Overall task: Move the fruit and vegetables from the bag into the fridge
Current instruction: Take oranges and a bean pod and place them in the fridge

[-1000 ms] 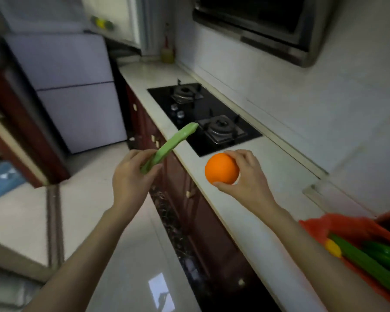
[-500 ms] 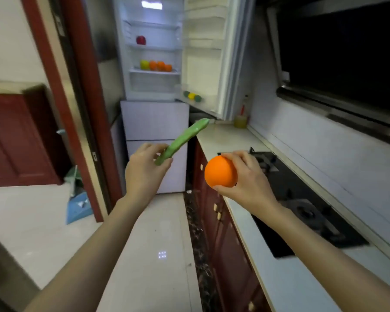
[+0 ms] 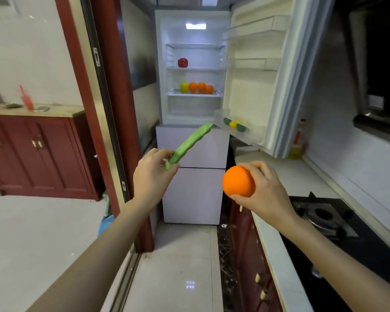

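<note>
No brand, label or writing can be read anywhere in the view; a small sticker on the sliding door frame (image 3: 96, 56) at 10 o'clock is too blurred to make out.

The left hand (image 3: 152, 174) is curled round the lower end of a long green vegetable (image 3: 189, 144), perhaps a cucumber or ridged gourd, which slants up toward 1 o'clock so that its tip overlaps the bottom edge of the fridge's (image 3: 193, 113) open top compartment. The right hand (image 3: 262, 189), at about 4 o'clock from centre, grips an orange (image 3: 238, 181) with fingers over its top and thumb beneath; the fruit faces left, in front of the fridge's lower doors.

The fridge stands straight ahead at 12 o'clock, its upper door (image 3: 266, 73) swung open to the right. Inside, a red apple (image 3: 182, 62) sits on an upper shelf; on the shelf below, a yellow-green fruit (image 3: 184, 87) and three oranges (image 3: 201, 87) stand in a row, touching. The door's bottom bin (image 3: 222, 113) holds small green and yellow round items (image 3: 233, 124).

At 4 o'clock a pale countertop (image 3: 286, 176) carries a black gas hob (image 3: 324, 216); a yellow bottle (image 3: 295, 149) stands at the counter's far end beside the fridge door. Dark red cabinets (image 3: 36, 152) fill 9 o'clock.
</note>
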`<state>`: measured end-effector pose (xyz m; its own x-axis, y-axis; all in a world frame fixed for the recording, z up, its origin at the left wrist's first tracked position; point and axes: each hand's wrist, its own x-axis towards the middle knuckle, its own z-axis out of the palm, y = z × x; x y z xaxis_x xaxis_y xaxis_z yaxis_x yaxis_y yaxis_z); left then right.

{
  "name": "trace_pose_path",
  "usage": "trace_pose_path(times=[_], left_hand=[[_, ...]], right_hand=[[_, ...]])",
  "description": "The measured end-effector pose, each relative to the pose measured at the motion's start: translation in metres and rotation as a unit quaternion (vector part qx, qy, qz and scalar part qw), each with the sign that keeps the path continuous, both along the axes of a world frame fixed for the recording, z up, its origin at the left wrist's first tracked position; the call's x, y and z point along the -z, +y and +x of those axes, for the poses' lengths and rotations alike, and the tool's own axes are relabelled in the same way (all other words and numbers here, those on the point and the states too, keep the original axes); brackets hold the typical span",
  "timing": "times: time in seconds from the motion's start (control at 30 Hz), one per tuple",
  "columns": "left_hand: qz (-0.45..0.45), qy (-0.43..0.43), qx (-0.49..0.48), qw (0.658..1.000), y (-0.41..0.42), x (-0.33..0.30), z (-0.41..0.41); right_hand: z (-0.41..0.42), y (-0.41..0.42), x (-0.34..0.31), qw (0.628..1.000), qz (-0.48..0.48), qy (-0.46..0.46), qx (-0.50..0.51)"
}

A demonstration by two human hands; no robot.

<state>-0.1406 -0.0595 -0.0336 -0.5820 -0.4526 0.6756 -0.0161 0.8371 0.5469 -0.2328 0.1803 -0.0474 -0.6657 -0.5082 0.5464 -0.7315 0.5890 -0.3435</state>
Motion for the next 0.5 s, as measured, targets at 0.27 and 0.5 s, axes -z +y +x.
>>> trace_pose_path(times=[0.27, 0.5], left_hand=[[0.007, 0.018, -0.014, 1.000, -0.106, -0.010, -0.098], [0.003, 0.033, -0.009, 0.999, -0.203, -0.055, -0.199]], right_hand=[[-0.107, -0.121, -0.018, 0.999, 0.009, 0.030, -0.020], [-0.204, -0.219, -0.065, 0.997, 0.000, 0.074, 0.013]])
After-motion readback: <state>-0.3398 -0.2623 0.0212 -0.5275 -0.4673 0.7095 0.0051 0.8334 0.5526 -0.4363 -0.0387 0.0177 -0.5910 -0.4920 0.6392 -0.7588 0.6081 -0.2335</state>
